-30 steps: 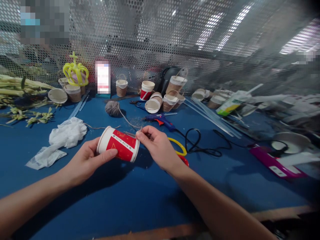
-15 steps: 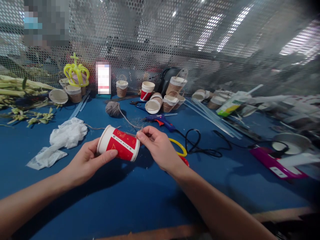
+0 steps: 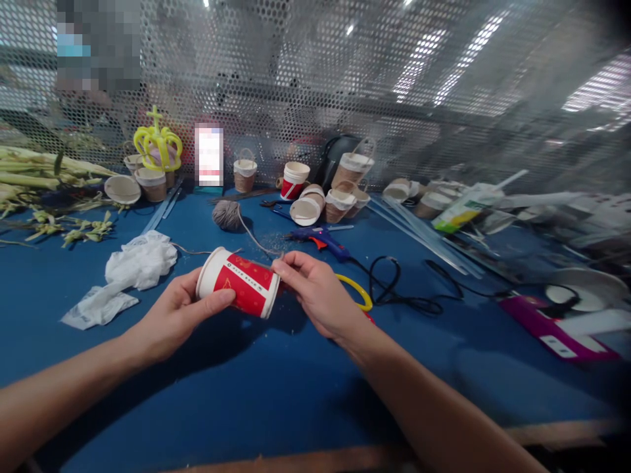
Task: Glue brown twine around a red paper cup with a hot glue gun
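My left hand (image 3: 190,305) grips a red and white paper cup (image 3: 244,284) that lies tilted on its side in the air, base toward the right. At the cup's base, the thumb and fingers of my right hand (image 3: 313,286) pinch a strand of grey yarn (image 3: 256,244). That strand runs back to a ball of grey yarn (image 3: 227,215) on the blue table. Behind my right hand rests a blue glue gun (image 3: 320,242). Yellow-handled scissors (image 3: 359,292) lie partly hidden by my right wrist.
Crumpled white lace (image 3: 140,259) lies to the left. Along the back stand twine-wrapped cups (image 3: 245,175), a stack of paper cups (image 3: 294,179), a yellow crown (image 3: 158,148) and a lit phone (image 3: 209,156). Glue sticks (image 3: 419,236), a black cord (image 3: 384,299) and a purple power strip (image 3: 552,332) occupy the right.
The view has shifted slightly, so everything appears a little further right. Both hands keep nearly the same hold on the cup and the yarn.
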`<state>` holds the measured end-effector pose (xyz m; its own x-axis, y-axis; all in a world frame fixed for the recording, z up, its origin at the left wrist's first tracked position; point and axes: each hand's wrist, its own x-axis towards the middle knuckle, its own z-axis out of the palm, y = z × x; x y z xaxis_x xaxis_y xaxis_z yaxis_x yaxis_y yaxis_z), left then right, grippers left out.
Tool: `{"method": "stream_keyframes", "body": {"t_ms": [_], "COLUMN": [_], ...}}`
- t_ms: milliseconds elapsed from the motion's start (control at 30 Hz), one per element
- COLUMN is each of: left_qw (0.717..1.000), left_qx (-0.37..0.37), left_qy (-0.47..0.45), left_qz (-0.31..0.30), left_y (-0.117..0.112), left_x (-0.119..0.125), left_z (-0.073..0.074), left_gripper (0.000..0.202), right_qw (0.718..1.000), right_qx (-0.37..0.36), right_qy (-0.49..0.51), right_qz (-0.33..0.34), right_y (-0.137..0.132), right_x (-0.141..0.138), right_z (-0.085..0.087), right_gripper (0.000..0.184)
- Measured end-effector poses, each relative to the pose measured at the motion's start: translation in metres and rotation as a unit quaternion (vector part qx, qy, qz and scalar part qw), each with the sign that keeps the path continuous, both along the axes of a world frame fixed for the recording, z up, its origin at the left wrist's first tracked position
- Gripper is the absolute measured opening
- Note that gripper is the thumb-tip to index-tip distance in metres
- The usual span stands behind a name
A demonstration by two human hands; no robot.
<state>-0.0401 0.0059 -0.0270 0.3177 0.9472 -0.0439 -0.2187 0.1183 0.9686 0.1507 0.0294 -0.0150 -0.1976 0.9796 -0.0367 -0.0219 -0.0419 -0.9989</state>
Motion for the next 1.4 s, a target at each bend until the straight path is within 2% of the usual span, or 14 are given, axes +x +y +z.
{"method": "stream_keyframes", "body": {"t_ms": [133,300,400,500,667,733,767,867,933,1067,1167,1267,1333,1400], "left_qw": [0.998,0.978,0.954,0.923,0.865,0.87,0.885,0.956,0.986,0.996,0.991,0.988,0.992,0.997], "left_qx": [0.033,0.141,0.223,0.303,0.408,0.392,0.361,0.19,0.08,-0.027,-0.062,-0.042,-0.002,0.028], "left_qy": [0.047,0.15,0.198,0.235,0.288,0.294,0.288,0.221,0.146,0.018,-0.013,-0.006,0.016,0.05], "left_qz": [0.018,0.043,0.034,0.018,-0.047,-0.056,-0.051,-0.017,0.016,0.085,0.118,0.151,0.124,0.056], "left_y": [-0.002,-0.006,-0.007,-0.005,0.001,0.003,0.004,0.006,0.007,0.01,0.01,0.008,0.008,0.008], "left_x": [0.001,-0.001,-0.005,-0.009,-0.009,-0.007,-0.007,-0.004,-0.002,0.004,0.009,0.009,0.007,0.003], "left_z": [0.004,0.01,0.009,0.005,0.002,0.002,0.003,0.004,0.005,0.007,0.009,0.011,0.014,0.017], "left_gripper": [0.025,0.012,0.007,0.015,0.022,0.019,0.018,0.025,0.028,0.026,0.038,0.06,0.067,0.056], "right_qw": [0.999,0.998,0.995,0.989,0.972,0.981,0.988,1.0,0.995,0.985,0.982,0.981,0.981,0.981], "right_qx": [-0.026,-0.062,-0.093,-0.14,-0.201,-0.163,-0.126,0.0,0.053,0.091,0.101,0.107,0.106,0.103], "right_qy": [0.027,0.027,0.021,0.053,0.114,0.103,0.082,-0.026,-0.087,-0.143,-0.159,-0.164,-0.163,-0.158], "right_qz": [-0.002,-0.001,0.001,0.018,0.034,0.026,0.016,-0.01,-0.013,0.0,0.009,0.016,0.023,0.035], "right_y": [0.0,-0.002,-0.002,-0.001,0.0,-0.002,-0.003,-0.009,-0.012,-0.017,-0.019,-0.021,-0.022,-0.022], "right_x": [0.001,0.001,0.002,0.003,0.004,0.003,0.003,0.0,-0.001,-0.006,-0.008,-0.01,-0.01,-0.009], "right_z": [-0.001,0.006,0.01,0.012,0.012,0.013,0.013,0.014,0.013,0.009,0.007,0.008,0.01,0.012], "right_gripper": [0.022,0.024,0.026,0.025,0.025,0.025,0.024,0.021,0.019,0.018,0.018,0.019,0.021,0.023]}}
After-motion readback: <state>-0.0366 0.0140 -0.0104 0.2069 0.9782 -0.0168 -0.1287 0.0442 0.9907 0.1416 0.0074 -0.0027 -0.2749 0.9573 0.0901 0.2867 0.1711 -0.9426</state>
